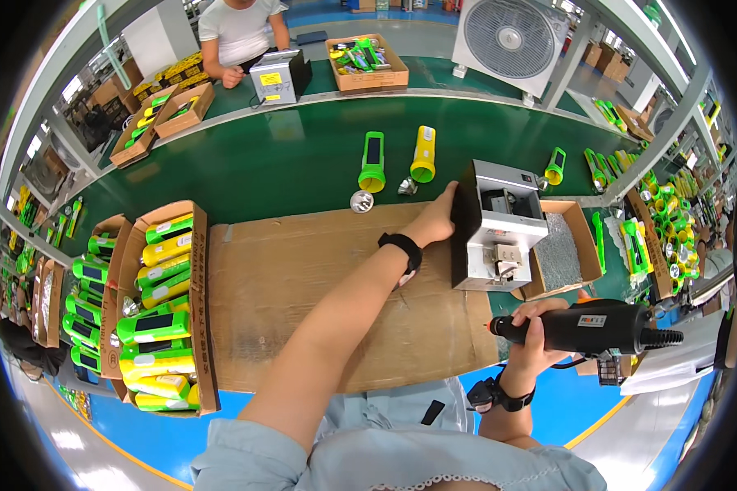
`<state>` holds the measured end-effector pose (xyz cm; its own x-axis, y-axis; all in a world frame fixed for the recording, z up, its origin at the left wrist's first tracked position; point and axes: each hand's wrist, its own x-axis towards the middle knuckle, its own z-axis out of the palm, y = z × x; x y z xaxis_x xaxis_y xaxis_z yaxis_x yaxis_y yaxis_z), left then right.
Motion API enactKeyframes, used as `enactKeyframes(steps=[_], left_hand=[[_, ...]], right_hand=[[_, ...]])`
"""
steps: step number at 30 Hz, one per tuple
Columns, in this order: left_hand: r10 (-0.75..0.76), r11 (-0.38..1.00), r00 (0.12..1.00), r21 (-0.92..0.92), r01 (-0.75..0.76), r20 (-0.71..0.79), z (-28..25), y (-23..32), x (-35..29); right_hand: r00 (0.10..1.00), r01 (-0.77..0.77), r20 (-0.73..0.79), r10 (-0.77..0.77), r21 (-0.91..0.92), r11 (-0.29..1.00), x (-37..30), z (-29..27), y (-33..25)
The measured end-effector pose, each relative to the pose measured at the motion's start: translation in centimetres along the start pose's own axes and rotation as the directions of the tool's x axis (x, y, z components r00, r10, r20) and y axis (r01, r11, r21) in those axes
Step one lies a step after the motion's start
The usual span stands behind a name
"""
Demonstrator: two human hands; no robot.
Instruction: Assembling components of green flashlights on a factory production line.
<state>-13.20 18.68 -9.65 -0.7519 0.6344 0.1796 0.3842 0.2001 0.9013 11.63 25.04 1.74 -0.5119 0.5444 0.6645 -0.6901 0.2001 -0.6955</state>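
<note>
My left hand (438,218) reaches across the cardboard sheet (303,286) to the dark side of a silver and black box-shaped machine (506,221), apparently a screw feeder. Its fingers are mostly hidden at the machine's far left edge. In my right hand (534,337) is a black electric screwdriver (606,327), lying level with its tip toward the left. Beyond the sheet stand a green flashlight body (372,162) and a yellow flashlight body (424,154), both open at the near end. Beside them are a round silver reflector (362,201) and a smaller silver piece (407,186).
A carton (207,327) of green and yellow flashlights stands at left. Right of the machine, a cardboard box (591,241) holds many small silvery parts. Another green flashlight body (555,166) lies farther right. Across the green bench (278,139) are a fan (509,41) and a seated person (241,33).
</note>
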Motion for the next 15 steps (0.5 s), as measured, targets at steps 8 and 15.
enactKeyframes(steps=[8, 15], left_hand=[[0.086, 0.980, 0.989, 0.189, -0.061, -0.124, -1.0, 2.2, -4.8], [-0.108, 0.880, 0.903, 0.382, 0.281, -0.416, -8.2, 18.5, -31.3]], right_hand=[[0.999, 0.032, 0.009, -0.032, -0.004, 0.999, 1.1, 1.4, 0.9], [0.999, 0.038, 0.026, -0.039, 0.041, 0.998, 5.2, -1.7, 2.5]])
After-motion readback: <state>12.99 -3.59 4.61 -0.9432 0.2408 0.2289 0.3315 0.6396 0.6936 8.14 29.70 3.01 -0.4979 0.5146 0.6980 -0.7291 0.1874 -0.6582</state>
